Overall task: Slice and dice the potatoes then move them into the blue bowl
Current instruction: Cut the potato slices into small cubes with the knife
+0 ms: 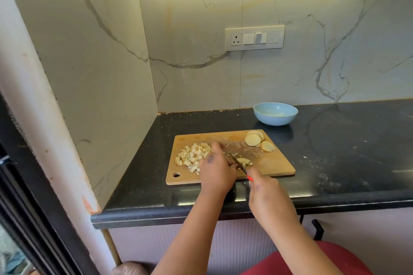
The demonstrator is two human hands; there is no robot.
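Right hand [266, 187] grips knife [239, 164]; left hand [215, 168] pins potato slices [243, 161] just beside the blade, steadying the cut. Diced pile [193, 155] under left fingers; blue bowl [275, 113] beyond, holding nothing yet.

Your work surface was a black stone countertop [335, 152], pale specks scattered on it. Directly on it: a wooden cutting board [274, 163] near the front edge, and a blue bowl [275, 114] just behind the board's far right corner, apart from it.
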